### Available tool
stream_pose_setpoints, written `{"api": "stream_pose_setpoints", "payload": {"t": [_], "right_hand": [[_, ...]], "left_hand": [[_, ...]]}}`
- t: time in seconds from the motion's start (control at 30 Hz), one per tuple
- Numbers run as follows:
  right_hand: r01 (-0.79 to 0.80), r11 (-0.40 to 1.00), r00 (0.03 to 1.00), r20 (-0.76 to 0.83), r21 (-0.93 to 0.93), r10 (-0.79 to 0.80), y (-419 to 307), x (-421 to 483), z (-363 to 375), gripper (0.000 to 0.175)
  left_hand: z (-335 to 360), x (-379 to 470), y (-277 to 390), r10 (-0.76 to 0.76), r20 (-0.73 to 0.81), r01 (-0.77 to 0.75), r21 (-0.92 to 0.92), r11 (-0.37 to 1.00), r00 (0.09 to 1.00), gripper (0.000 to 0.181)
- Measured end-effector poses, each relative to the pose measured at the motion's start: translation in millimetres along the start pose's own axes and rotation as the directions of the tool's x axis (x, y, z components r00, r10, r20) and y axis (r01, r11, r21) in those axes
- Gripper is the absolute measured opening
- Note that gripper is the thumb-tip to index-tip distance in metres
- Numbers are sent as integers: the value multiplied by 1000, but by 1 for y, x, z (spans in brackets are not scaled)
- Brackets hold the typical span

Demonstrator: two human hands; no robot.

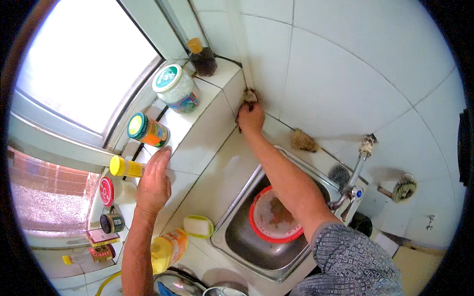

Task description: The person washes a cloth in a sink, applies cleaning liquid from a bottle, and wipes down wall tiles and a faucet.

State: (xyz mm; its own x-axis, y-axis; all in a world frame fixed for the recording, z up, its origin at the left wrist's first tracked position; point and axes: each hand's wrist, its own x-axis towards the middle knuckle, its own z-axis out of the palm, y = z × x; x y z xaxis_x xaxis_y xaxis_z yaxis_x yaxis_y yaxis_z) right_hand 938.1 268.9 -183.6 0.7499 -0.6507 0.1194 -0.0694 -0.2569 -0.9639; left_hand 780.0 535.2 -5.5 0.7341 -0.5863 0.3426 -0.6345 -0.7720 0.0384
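Note:
My right hand point(251, 117) reaches into the far counter corner, its fingers closed on a dark, worn scrubber that is mostly hidden against the tiled wall. My left hand point(154, 181) rests with its fingers extended on the tiled window ledge, beside a yellow-capped bottle point(127, 167) and a glass jar with a green lid point(149, 129). It holds nothing that shows. Under my right forearm, a red-rimmed basin point(255, 225) with cloudy water sits in the steel sink point(240, 242). A brown scouring pad point(303, 140) lies by the wall behind the sink.
On the ledge stand a large jar point(177, 88), a dark sauce bottle point(202, 57) and a red-lidded jar point(116, 191). A soap dish point(198, 226) and a yellow detergent bottle point(168, 249) are left of the sink. The faucet point(350, 196) rises at its right, near a steel-wool pad point(339, 175).

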Motion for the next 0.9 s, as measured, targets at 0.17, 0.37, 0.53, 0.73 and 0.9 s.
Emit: {"api": "stream_pose_setpoints", "payload": {"t": [0.17,0.37,0.53,0.73,0.9], "right_hand": [[62,997,997,34,54,-64,-22,-13,-2,28],[206,973,963,-198,109,-181,-32,-8,15,22],[-97,990,987,-141,-99,82,39,1,29,23],[-154,978,988,7,-144,157,25,-34,25,22],[-387,922,876,316,8,365,27,-116,26,29]], "left_hand": [[3,-11,-5,-39,34,39,23,999,999,70],[-2,-6,-2,-49,29,49,21,999,998,68],[2,2,4,-34,11,35,-8,999,999,67],[1,-4,0,-80,44,80,11,997,996,70],[1,2,3,-76,52,75,20,997,996,72]]}}
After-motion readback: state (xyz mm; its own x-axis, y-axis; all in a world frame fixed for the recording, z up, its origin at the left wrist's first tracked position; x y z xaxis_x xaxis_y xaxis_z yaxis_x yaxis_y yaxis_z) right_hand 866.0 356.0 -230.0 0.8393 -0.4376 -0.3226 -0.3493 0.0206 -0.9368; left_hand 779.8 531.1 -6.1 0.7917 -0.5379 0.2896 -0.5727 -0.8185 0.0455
